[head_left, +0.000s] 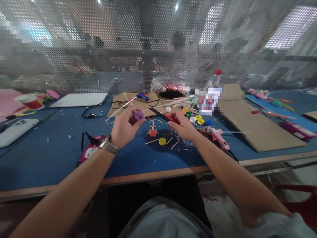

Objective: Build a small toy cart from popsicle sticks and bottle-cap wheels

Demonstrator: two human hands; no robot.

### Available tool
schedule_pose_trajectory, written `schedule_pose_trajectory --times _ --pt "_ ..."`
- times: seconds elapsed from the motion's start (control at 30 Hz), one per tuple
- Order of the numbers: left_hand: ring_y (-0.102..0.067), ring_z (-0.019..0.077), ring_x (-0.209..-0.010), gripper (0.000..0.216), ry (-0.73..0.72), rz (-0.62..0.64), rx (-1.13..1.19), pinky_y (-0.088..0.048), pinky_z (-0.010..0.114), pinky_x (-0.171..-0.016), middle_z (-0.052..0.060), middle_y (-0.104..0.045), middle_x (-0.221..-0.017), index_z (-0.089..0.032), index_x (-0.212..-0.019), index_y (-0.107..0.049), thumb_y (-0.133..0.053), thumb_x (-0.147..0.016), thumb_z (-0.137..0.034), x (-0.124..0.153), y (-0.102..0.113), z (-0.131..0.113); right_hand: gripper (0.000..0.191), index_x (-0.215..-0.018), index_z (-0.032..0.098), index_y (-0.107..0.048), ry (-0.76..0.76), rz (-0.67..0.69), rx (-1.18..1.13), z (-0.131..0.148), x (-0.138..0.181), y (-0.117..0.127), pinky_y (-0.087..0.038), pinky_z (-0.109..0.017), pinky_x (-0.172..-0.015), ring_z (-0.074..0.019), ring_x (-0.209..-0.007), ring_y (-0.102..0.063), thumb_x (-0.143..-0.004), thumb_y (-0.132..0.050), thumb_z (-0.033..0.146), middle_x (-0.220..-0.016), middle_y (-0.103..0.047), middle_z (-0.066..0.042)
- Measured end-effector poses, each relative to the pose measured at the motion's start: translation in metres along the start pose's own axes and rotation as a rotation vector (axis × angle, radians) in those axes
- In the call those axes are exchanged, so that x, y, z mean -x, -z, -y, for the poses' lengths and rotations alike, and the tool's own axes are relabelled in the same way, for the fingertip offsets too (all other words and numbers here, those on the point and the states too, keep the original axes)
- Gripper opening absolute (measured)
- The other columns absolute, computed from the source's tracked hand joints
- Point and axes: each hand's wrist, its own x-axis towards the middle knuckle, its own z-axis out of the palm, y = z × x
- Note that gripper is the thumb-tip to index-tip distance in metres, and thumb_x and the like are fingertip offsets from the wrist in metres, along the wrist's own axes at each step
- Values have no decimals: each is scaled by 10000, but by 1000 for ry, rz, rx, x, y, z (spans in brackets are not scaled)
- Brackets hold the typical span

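Observation:
A purple bottle cap (139, 115) is pinched between the thumb and fingers of my left hand (125, 127), its hollow side toward me. My right hand (182, 125) grips a utility knife (162, 115) with a red handle and a long dark blade. The blade points left toward the cap, apart from it as far as I can tell. Below and between my hands lies a small stick figure (153, 131) with an orange-pink block. Near it on the table are a yellow cap (162, 141) and several short wooden sticks (151, 141).
A pink glue gun (219, 137) lies right of my right hand, with loose bottle caps (198, 118) behind it. Cardboard (262, 129) covers the right side. A blue glue gun (142, 96) sits at the back. To the left are a magenta power strip (92, 148) and a phone (18, 131).

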Motion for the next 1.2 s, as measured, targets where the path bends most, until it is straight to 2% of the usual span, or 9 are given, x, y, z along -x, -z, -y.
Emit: schedule_pose_trajectory --times 0.1,0.2,0.33,0.4,0.53,0.63,0.93,1.2 --pt "-723 187 -845 369 -3 -25 6 -594 319 -761 88 -784 -1085 -202 -1292 -712 -733 -1013 -444 0 2 0 416 -1408 212 -604 47 -5 -32 6 4 -3 -563 -388 -891 -261 -984 -710 -1085 -506 455 -1143 -770 -86" --pt "-728 204 -923 353 -10 -41 13 -608 328 -790 102 -765 -1188 -221 -1239 -764 -786 -975 -454 1 2 -2 417 -1395 205 -621 82 -24 -31 10 5 -4 -543 -419 -995 -289 -1110 -696 -1102 -472 462 -1234 -760 -108" --pt "-758 215 -887 366 7 -27 54 -630 361 -826 84 -804 -1095 -218 -1255 -747 -801 -959 -425 3 -2 -1 348 -1333 197 -657 113 12 -4 14 7 -5 -554 -412 -973 -280 -1036 -715 -1060 -545 381 -1182 -782 -107" --pt "-765 225 -880 393 14 -12 61 -634 369 -824 80 -815 -1057 -216 -1240 -747 -840 -922 -427 4 -4 1 383 -1379 205 -663 130 57 7 17 10 -6 -569 -415 -950 -283 -1008 -739 -1035 -595 358 -1183 -803 -106" --pt "-760 224 -869 375 6 17 47 -624 360 -803 76 -818 -1046 -219 -1215 -768 -852 -906 -413 5 -4 2 476 -1472 246 -677 183 152 4 23 14 -7 -569 -421 -1045 -304 -1190 -763 -1007 -654 343 -1373 -790 -101" --pt "-751 213 -849 359 -10 24 24 -607 346 -795 61 -817 -1038 -227 -1215 -782 -861 -904 -390 5 -3 1 452 -1451 241 -717 194 185 -5 25 15 -7 -557 -410 -1095 -303 -1277 -749 -1023 -646 369 -1402 -789 -95" --pt "-736 207 -863 436 -108 45 -31 -608 326 -806 62 -812 -1042 -245 -1243 -806 -890 -895 -492 5 -1 -3 427 -1417 271 -767 158 194 -21 27 14 -6 -580 -360 -971 -269 -1095 -787 -1061 -611 447 -1262 -844 -51" --pt "-756 211 -880 394 -88 64 -5 -619 332 -807 65 -823 -1055 -226 -1242 -800 -881 -912 -427 4 -1 -8 418 -1399 251 -769 148 196 -26 28 13 -5 -551 -325 -887 -238 -979 -759 -1066 -594 435 -1166 -848 -41"
